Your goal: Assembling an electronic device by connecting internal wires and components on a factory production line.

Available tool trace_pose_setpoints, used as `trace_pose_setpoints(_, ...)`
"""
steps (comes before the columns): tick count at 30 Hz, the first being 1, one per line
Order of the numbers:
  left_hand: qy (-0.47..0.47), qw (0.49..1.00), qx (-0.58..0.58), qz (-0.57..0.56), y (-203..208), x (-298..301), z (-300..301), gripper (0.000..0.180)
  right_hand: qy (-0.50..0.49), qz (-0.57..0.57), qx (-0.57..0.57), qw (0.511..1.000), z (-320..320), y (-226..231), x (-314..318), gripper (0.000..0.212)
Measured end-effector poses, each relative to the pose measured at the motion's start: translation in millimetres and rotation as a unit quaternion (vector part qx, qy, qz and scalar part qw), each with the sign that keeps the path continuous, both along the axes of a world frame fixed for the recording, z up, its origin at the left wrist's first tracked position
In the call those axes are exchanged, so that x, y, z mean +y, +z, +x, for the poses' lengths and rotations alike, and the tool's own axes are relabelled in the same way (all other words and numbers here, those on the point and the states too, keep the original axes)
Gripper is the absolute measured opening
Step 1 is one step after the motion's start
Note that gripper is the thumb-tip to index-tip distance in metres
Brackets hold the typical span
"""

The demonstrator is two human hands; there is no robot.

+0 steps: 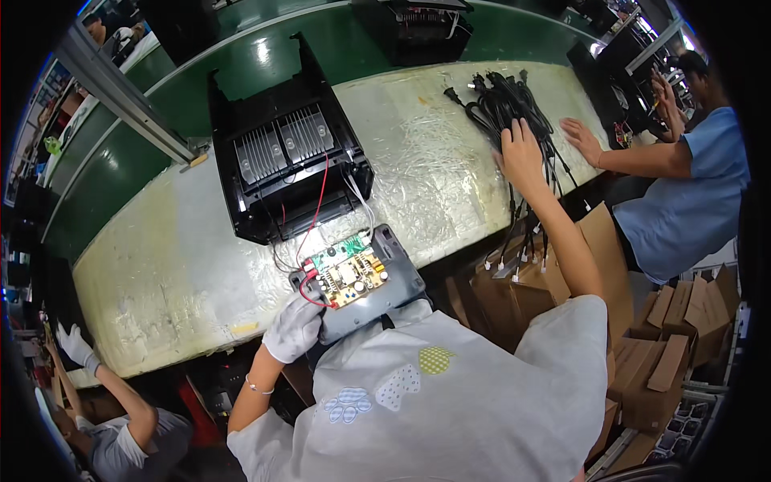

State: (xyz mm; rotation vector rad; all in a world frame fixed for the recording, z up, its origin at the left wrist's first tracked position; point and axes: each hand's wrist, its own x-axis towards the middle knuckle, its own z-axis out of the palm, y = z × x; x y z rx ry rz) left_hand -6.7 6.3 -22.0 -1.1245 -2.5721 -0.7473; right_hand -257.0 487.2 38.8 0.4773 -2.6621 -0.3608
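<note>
My left hand (293, 328), in a white glove, grips the near left corner of a grey panel (405, 281). On that panel lies a circuit board (351, 275), part green and part tan, with red wires at its left side. Red and white wires run from it to an open black housing (241, 205) with finned metal heat sinks (285, 146). My bare right hand (522, 159) rests on a bundle of black power cables (502, 100), fingers stretched over them. Their white connectors (516, 275) hang past the bench's near edge.
A plastic-covered bench (434, 161) runs across. One co-worker's hand (581, 141) lies just right of the cables; another co-worker's gloved hand (76, 345) is at far left. Cardboard boxes (654, 377) stand lower right. A metal post (132, 92) rises at left.
</note>
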Motion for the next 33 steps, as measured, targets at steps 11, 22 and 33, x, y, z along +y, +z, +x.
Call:
trace_pose_setpoints(11, 0.042, 0.988, 0.035, 0.146, 66.1, 22.5, -9.8, 0.05, 0.004, -0.141, 0.17, 0.975, 34.4, 99.2, -24.5, 0.014)
trace_pose_setpoints(22, -0.066, 0.643, -0.203, 0.736, 196.8, 145.2, -121.7, 0.042, 0.403, -0.437, 0.045, 0.803, 114.1, 171.5, -202.8, 0.015)
trace_pose_setpoints(33, -0.053, 0.592, 0.018, 0.804, 234.7, 32.0, -174.3, 0.018, 0.271, -0.533, -0.698, 0.395, 116.4, 34.1, -212.4, 0.054)
